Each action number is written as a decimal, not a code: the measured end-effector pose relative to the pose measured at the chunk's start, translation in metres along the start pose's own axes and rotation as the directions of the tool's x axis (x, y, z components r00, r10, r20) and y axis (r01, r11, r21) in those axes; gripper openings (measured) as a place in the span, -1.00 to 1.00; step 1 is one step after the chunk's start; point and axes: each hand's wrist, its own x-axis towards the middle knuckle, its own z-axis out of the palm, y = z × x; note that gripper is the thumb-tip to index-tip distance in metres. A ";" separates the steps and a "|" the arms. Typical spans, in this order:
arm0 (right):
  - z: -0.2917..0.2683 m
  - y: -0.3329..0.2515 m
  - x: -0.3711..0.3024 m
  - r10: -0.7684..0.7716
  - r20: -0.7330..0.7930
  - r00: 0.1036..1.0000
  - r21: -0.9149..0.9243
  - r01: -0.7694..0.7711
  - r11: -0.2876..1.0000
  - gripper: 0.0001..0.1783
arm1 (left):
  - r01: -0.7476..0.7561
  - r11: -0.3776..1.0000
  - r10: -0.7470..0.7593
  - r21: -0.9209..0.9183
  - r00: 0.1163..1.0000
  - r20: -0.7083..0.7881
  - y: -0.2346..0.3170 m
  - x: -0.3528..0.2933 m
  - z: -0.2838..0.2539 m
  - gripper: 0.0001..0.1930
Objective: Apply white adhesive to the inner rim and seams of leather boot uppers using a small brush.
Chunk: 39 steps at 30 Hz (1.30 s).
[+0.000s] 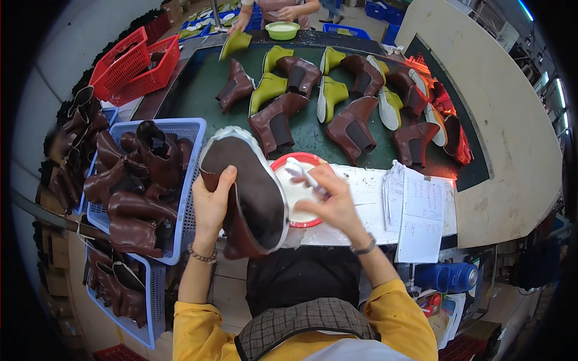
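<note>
My left hand [211, 201] is closed around a dark brown boot [244, 225], its thumb pressed near the sole edge. The boot is tilted with its dark underside [239, 159] facing up, and a whitish band runs around the rim. To its right, my right hand [334, 198] pinches a slim brush [304, 173] with a white, coated head. The brush is slightly blurred and apart from the boot. Below it sits a red-rimmed bowl [310, 224] of white, paste-like liquid, partly hidden by my hand and the boot.
Brown boots and yellow-green wedge-shaped pieces stand on a green belt [208, 129] ahead. Blue crates [191, 174] of boots are at my left, red baskets [158, 75] beyond. Papers [419, 210] and a blue bottle [448, 277] lie right. Across, another person holds a yellow-green piece [235, 44] near a green bowl [282, 32].
</note>
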 end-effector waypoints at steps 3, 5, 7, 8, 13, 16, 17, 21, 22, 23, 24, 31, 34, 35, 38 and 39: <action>0.036 -0.024 -0.007 -0.058 0.082 0.995 0.065 0.052 0.996 -0.40 | -0.165 0.985 0.169 0.055 0.982 -0.085 -0.001 0.019 0.018 -0.71; 0.041 -0.026 -0.005 0.065 0.313 0.947 -0.013 -0.065 0.998 -0.56 | -0.274 0.960 0.279 0.054 0.942 -0.187 0.007 0.026 0.025 -0.71; 0.044 -0.021 -0.004 -0.067 0.233 0.970 -0.011 0.072 0.997 -0.61 | -0.252 0.963 0.263 0.095 0.957 -0.120 0.003 0.025 0.011 -0.45; 0.042 -0.021 -0.002 -0.118 0.146 0.982 -0.030 0.124 0.992 -0.59 | -0.249 0.968 0.249 -0.008 0.968 0.019 0.002 0.020 0.005 -0.27; 0.043 -0.027 0.001 -0.197 0.000 0.980 0.015 0.197 0.980 -0.70 | -0.221 0.968 0.161 0.122 0.913 0.376 -0.033 -0.015 -0.040 0.64; 0.045 -0.032 -0.001 -0.132 -0.034 0.991 0.073 0.134 0.988 -0.79 | 0.006 0.993 -0.041 0.118 0.953 0.300 -0.038 -0.057 -0.021 0.77; 0.047 -0.035 -0.001 -0.121 -0.037 0.992 0.074 0.124 0.990 -0.79 | 0.006 0.981 -0.063 0.193 0.955 0.290 -0.041 -0.067 -0.015 0.76; 0.058 -0.047 -0.008 -0.096 -0.041 0.994 0.122 0.101 0.987 -0.75 | -0.052 0.934 0.011 0.353 0.993 0.116 -0.046 -0.086 0.002 0.47; 0.061 -0.047 -0.009 -0.097 -0.008 0.995 0.170 0.097 0.981 -0.74 | -0.076 0.892 0.069 0.446 0.997 0.031 -0.049 -0.085 0.003 0.38; 0.062 -0.046 -0.011 -0.100 0.026 0.995 0.217 0.092 0.972 -0.74 | -0.071 0.891 0.063 0.448 0.998 0.032 -0.049 -0.084 0.005 0.38; 0.064 -0.037 -0.012 -0.141 0.002 0.990 0.221 0.137 0.966 -0.71 | -0.115 0.895 0.134 0.431 0.991 -0.013 -0.050 -0.082 0.006 0.34; -0.037 0.034 -0.025 0.067 -0.245 0.967 -0.808 -0.241 0.538 -0.64 | -0.388 0.758 0.424 0.524 0.904 0.056 -0.071 -0.068 -0.027 0.13; -0.053 0.072 -0.035 -0.045 0.084 0.995 -0.953 0.093 0.289 -0.77 | -0.360 0.805 0.329 0.471 0.932 0.151 -0.075 -0.075 -0.041 0.02; -0.052 0.071 -0.036 -0.046 0.088 0.995 -0.952 0.097 0.290 -0.77 | -0.358 0.805 0.329 0.473 0.933 0.146 -0.068 -0.073 -0.039 0.02; -0.048 0.044 -0.034 0.065 -0.266 0.962 -0.619 -0.222 0.753 -0.85 | -0.528 0.679 0.479 0.510 0.845 0.237 -0.058 -0.067 -0.034 -0.04; -0.050 0.039 -0.030 0.064 -0.266 0.962 -0.618 -0.221 0.755 -0.85 | -0.532 0.707 0.472 0.467 0.846 0.249 -0.058 -0.066 -0.034 -0.05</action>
